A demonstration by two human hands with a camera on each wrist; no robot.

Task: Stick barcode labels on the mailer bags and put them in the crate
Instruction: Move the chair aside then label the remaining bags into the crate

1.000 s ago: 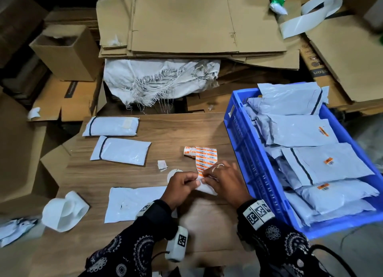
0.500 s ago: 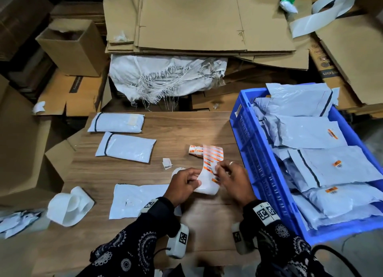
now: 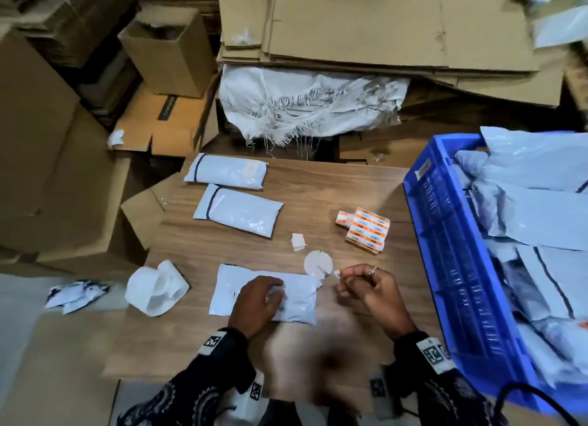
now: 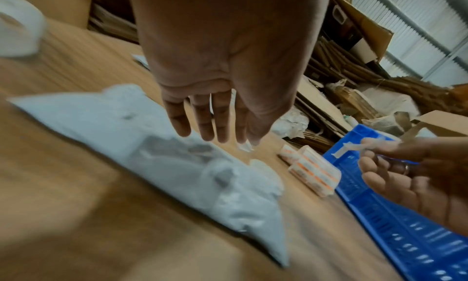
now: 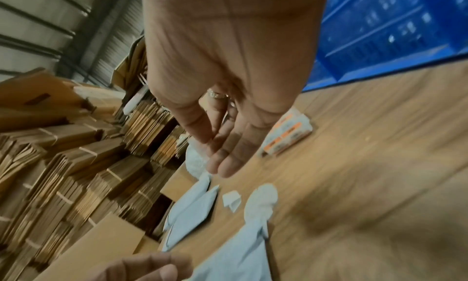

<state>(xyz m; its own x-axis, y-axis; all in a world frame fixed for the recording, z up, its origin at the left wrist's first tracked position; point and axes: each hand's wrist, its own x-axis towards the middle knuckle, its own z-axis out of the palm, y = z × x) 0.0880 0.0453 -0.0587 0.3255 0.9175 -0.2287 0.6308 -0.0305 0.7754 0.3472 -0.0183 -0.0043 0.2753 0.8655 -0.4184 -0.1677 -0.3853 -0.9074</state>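
L hand (image 3: 257, 301) grip flat, fingers straight on mailer bag (image 3: 296, 301) | R hand (image 3: 372, 285) grip pinching barcode label (image 3: 336, 273)

Wood-grain worktop (image 3: 334, 196), carrying three white mailer bags: two at the far left (image 3: 226, 171) (image 3: 238, 214), one at the near edge (image 3: 296, 293). Centre: small folded paper scrap (image 3: 298, 241), round white paper disc (image 3: 317, 263); toward the right, a folded strip of orange barcode labels (image 3: 366, 229). Near left corner: loose coil of white backing tape (image 3: 156, 288); blue crate (image 3: 445, 234) on the right edge.
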